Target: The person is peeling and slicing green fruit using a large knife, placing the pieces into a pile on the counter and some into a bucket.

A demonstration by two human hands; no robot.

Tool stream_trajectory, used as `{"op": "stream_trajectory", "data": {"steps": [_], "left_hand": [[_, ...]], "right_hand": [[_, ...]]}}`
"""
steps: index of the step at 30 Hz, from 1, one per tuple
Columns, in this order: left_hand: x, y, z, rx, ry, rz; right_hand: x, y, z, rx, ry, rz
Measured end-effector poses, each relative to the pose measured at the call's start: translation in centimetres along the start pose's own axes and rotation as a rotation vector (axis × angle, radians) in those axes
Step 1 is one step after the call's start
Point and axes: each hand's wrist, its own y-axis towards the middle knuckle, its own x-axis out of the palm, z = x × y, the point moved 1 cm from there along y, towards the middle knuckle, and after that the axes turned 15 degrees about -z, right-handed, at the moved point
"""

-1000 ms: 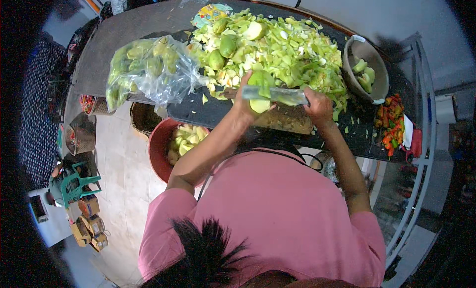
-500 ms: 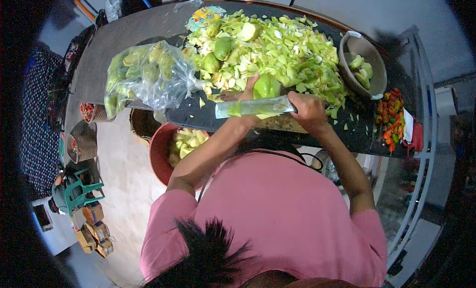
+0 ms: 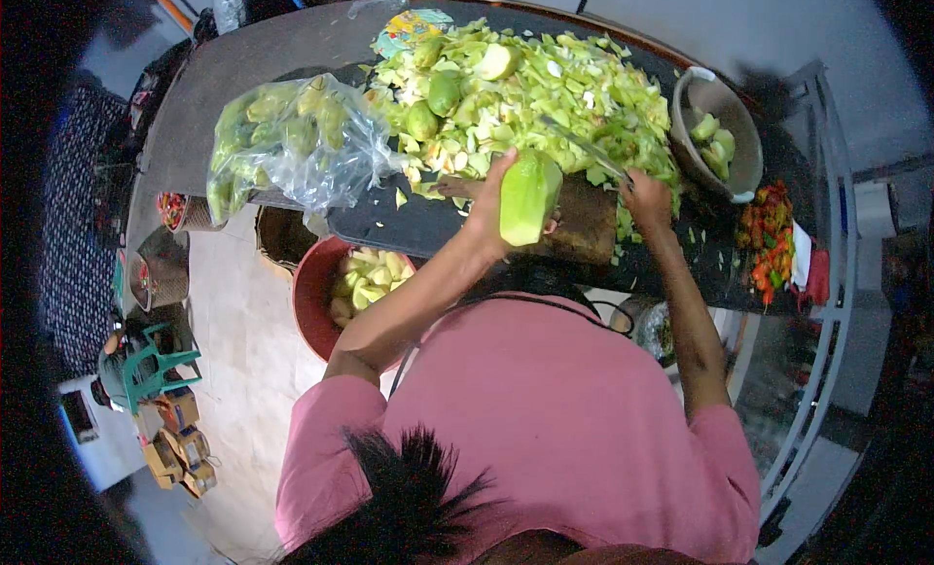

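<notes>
My left hand (image 3: 489,209) grips a large, mostly peeled green papaya (image 3: 531,197), pale green and tilted over the near edge of a wooden chopping board (image 3: 590,221). In my right hand (image 3: 649,203) is a knife (image 3: 587,149), its blade pointing up and left, apart from the fruit and over a wide heap of green peelings (image 3: 593,98). On the heap's left lie whole green papayas (image 3: 444,92), and a paler peeled one (image 3: 498,62) rests farther back.
A clear plastic bag of green papayas (image 3: 292,137) stands on the table's left. Below the edge is a red basin (image 3: 316,317) with pale peeled pieces. At right are a grey basket (image 3: 689,142) holding peeled pieces and a pile of red and orange chillies (image 3: 769,239).
The knife has swung from across the front of the papaya up and right, away from it. My left hand has tilted the papaya toward me, showing more of its peeled side.
</notes>
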Motion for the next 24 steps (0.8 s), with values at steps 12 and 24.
{"op": "stream_trajectory", "data": {"steps": [12,24], "left_hand": [[-1.5,2.6,-0.1,0.015,-0.069,-0.053],[-1.7,1.5,-0.3,0.008,-0.018,-0.081]], "right_hand": [[-3.6,-3.0,-9.9,-0.477,0.025,0.035],[-4.2,-2.4,-10.6,-0.376,-0.002,0.054]]}}
